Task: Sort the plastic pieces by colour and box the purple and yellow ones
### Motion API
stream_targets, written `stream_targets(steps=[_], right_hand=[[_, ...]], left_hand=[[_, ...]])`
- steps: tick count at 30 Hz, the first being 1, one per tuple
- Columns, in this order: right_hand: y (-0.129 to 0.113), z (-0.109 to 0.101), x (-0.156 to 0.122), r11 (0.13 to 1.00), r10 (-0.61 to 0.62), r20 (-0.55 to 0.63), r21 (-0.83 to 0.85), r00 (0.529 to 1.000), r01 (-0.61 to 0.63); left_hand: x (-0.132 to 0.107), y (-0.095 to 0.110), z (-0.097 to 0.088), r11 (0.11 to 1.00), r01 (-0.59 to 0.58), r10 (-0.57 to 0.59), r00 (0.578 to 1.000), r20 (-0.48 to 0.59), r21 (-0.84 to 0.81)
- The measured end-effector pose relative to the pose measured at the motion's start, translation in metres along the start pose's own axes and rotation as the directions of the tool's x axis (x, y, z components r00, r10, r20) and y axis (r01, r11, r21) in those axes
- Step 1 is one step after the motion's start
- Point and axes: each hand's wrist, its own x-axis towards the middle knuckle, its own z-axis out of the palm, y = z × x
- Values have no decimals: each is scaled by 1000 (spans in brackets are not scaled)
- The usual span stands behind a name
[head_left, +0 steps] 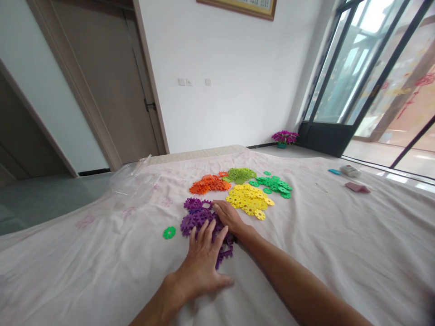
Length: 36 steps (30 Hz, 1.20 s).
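A pile of purple notched plastic pieces (193, 223) lies on the cloth in front of me. My left hand (205, 258) rests over its near side, fingers spread and fingertips on the pieces. At the pile's right edge is my right hand (228, 216), curved against the pieces, its fingertips partly hidden. Just beyond it sits a heap of yellow flower-shaped discs (248, 199). Orange pieces (209, 183), light green pieces (241, 174) and green discs (275, 184) form separate heaps farther back. One loose green disc (169, 232) lies left of the purple pile.
A pale flowered cloth (118, 253) covers the broad surface. Clear plastic bags (132, 181) lie at the back left. On the right are a pink folded item (357, 188), a small pale pack (350, 171) and a blue item (335, 172).
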Motion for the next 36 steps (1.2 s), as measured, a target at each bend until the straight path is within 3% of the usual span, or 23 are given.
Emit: stream_targets(steps=[3, 7, 11, 15, 17, 21, 24, 29, 33, 36], right_hand=[[2, 0, 1, 1000, 3, 40, 4, 999, -4], [2, -1, 0, 998, 35, 19, 46, 999, -36], [2, -2, 0, 994, 36, 27, 105, 999, -39], [-2, -4, -1, 981, 62, 6, 186, 998, -62], [-7, -8, -2, 967, 78, 4, 244, 997, -76], [-20, -17, -6, 916, 105, 48, 385, 993, -116], [-27, -21, -9, 872, 105, 88, 471, 991, -134], [-29, -19, -9, 873, 90, 53, 476, 995, -105], [-17, -11, -5, 936, 151, -66, 332, 986, -121], [-7, -8, -4, 988, 131, -152, 96, 980, -117]], left_hand=[[-1, 1, 6, 996, -12, 17, 998, -58, 89], [7, -19, 3, 986, -54, 77, 986, -146, 155], [14, -34, 0, 987, 0, 36, 974, -222, 161], [13, -36, 0, 988, 40, 5, 958, -287, 151], [12, -33, -3, 992, -18, 52, 959, -277, 124], [10, -20, -10, 965, -259, 262, 952, -156, 40], [10, -10, -12, 947, -322, 321, 943, -81, 8], [12, -8, -6, 985, -164, 169, 981, -94, 59], [13, -13, -1, 991, -61, 79, 984, -159, 116], [13, -15, 0, 990, 13, 18, 975, -220, 140]])
